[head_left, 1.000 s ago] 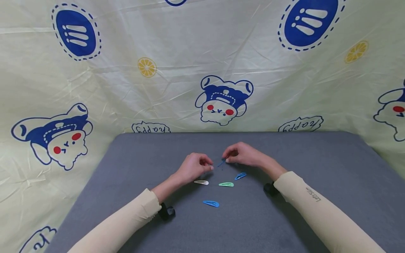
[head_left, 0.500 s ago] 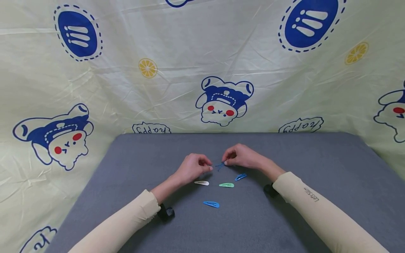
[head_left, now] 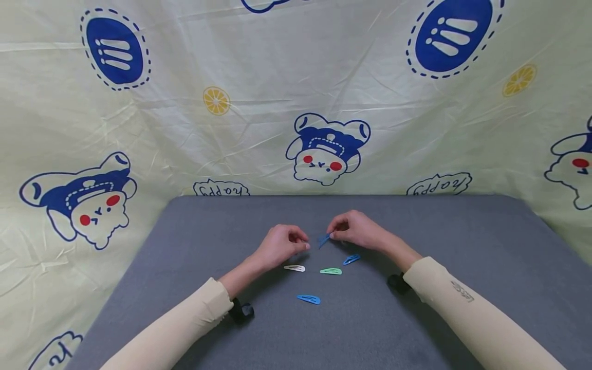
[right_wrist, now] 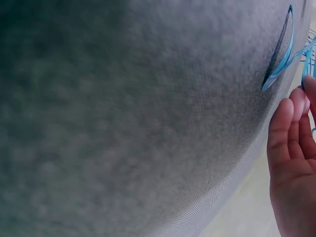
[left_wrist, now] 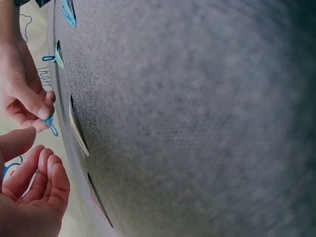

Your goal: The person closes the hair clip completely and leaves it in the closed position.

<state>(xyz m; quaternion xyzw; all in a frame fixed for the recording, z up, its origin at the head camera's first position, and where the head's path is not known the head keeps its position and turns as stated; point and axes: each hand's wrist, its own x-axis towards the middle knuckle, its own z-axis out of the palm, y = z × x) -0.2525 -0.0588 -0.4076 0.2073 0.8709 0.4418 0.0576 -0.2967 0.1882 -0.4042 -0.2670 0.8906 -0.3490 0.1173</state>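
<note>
Right hand [head_left: 353, 227]: thumb and fingers pinch one end of a small blue clip [head_left: 324, 241]; its free end slants down toward the left fingers and, in the left wrist view, seems clear of the table [head_left: 439, 231]. Left hand [head_left: 282, 241]: fingers loosely curled, nothing seen between them, thumb apart from the fingertips, just beside the pinched clip but not touching it. Step in hand, as I judge it: working the clip in the air, the right fingers bearing it, the left ready to assist. The clip is too small to tell whether its leaves are sprung apart. Next move probably calls for a steady right pinch and a light left thumb-and-finger grip on the free end; thin, smooth parts could twist or slip. Other clips lie on the table: angled blue clip [head_left: 351, 259] just below the right fingers; green clip [head_left: 331, 271] between the hands, nearer the person; pale clip [head_left: 294, 268] just below the left fingers; lone blue clip [head_left: 308, 299] farther below both. Left wrist view adds a pinkish clip [left_wrist: 100, 205] beyond the left fingers, hidden from the head view.
</note>
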